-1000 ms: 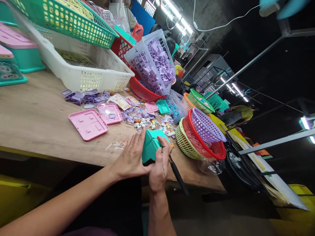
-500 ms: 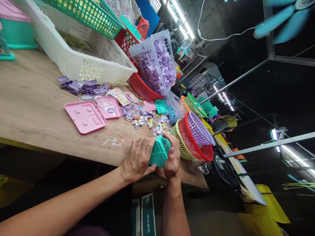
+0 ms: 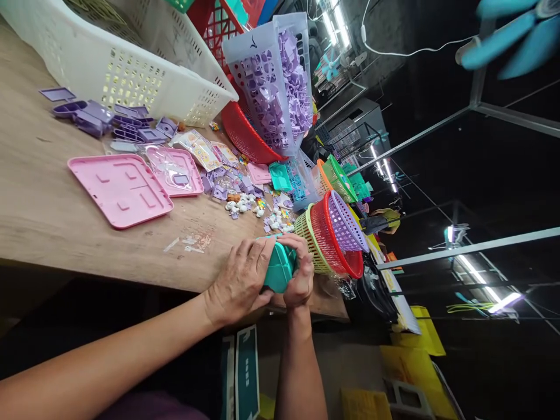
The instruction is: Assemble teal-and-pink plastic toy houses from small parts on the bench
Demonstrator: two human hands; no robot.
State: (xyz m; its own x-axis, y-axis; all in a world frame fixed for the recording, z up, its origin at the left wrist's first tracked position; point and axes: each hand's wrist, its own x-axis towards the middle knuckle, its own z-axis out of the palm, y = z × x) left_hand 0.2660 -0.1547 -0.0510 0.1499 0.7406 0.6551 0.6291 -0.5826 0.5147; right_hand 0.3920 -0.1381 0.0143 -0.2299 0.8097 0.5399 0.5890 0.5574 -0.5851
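Observation:
Both of my hands clasp a small teal plastic box [image 3: 278, 269] at the near edge of the wooden table [image 3: 52, 221]. My left hand [image 3: 240, 280] wraps its left side with the fingers curled over the top. My right hand [image 3: 299, 270] grips the right side, fingers closed round it. Most of the box is hidden between the palms. Just beyond it lie small white and coloured toy bits [image 3: 262, 213].
A pink square lid [image 3: 119, 189] and a second pink tray [image 3: 175, 170] lie to the left. Purple parts [image 3: 96, 116], a white basket [image 3: 109, 64], a tilted clear bin of purple pieces [image 3: 275, 87] and stacked round baskets [image 3: 332, 233] crowd the table behind and to the right.
My hands have closed tighter round the teal box, which earlier stood open like a wedge. The black-handled tool seen under my right hand a second ago is gone. The camera has tilted down.

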